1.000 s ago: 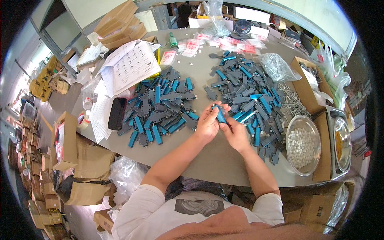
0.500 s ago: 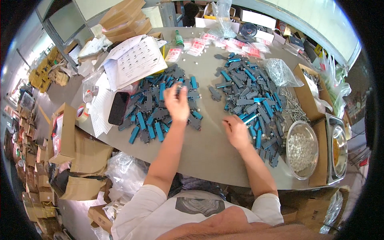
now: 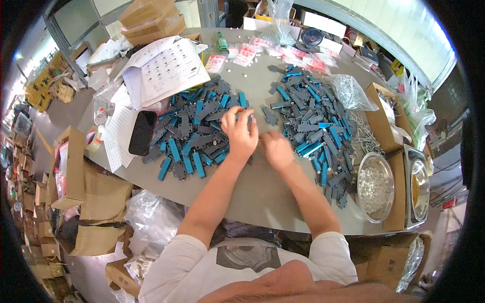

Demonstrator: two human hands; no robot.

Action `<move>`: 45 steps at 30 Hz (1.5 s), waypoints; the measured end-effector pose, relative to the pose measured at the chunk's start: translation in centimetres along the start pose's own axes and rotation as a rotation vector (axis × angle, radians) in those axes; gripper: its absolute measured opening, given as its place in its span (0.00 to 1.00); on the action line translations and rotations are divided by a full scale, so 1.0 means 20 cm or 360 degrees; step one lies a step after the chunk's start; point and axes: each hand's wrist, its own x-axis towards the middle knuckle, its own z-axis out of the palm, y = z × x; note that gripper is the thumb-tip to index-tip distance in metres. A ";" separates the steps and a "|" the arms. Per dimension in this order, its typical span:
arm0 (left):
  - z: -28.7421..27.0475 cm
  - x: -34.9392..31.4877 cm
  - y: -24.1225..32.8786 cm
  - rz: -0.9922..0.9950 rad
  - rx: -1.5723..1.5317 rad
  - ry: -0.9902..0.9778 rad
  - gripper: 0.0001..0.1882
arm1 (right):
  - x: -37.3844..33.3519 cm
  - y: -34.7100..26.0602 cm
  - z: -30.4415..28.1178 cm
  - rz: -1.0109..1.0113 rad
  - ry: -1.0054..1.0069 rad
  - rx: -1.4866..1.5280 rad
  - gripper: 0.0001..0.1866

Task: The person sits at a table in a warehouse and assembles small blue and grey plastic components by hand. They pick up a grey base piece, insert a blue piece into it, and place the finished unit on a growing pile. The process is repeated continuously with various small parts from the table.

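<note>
My left hand [image 3: 241, 135] is over the right edge of the left pile of dark grey and blue plastic parts [image 3: 187, 162]. Its fingers curl toward the thumb, and a small dark bit shows at the fingertips, too little to name. Close beside it, above the bare grey strip between two piles, is my right hand [image 3: 277, 150]. Its fingers are drawn together and point at the left hand; whatever they hold, if anything, is hidden. The right pile of similar grey and blue parts [image 3: 306, 127] spreads beyond the right hand, with one loose grey part [image 3: 270, 116] at its left edge.
Printed sheets [image 3: 174, 65] and a black phone [image 3: 143, 133] flank the left pile. To the right are metal pins [image 3: 361, 132], a bowl of small white pieces [image 3: 375, 189] and an open cardboard box [image 3: 380, 118]. Red-and-white bags [image 3: 245, 54] and a green bottle [image 3: 222, 43] lie at the back.
My left hand has moved right and slightly nearer, off the middle of the left pile. My right hand has moved left and a little farther, so the hands are now close together.
</note>
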 end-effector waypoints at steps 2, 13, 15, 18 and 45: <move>0.03 -0.03 0.03 0.0039 -0.0062 -0.0041 0.15 | -0.08 0.03 -0.15 0.0086 0.0198 -0.0091 0.09; 0.13 -0.18 0.16 0.0101 -0.0527 -0.0611 0.15 | -0.46 -0.01 -0.26 0.0282 -0.0094 -0.0084 0.09; 0.15 -0.21 0.14 0.0039 -0.0585 -0.0895 0.15 | -0.50 0.08 -0.43 0.0223 0.0134 -0.0216 0.10; 0.16 -0.25 0.12 -0.0022 -0.0587 -0.1025 0.16 | -0.61 0.29 -0.75 0.0779 0.0530 -0.0645 0.08; 0.20 -0.21 0.07 -0.2122 -0.2192 -0.1132 0.12 | -0.15 0.22 -0.40 0.0176 0.0236 0.0503 0.12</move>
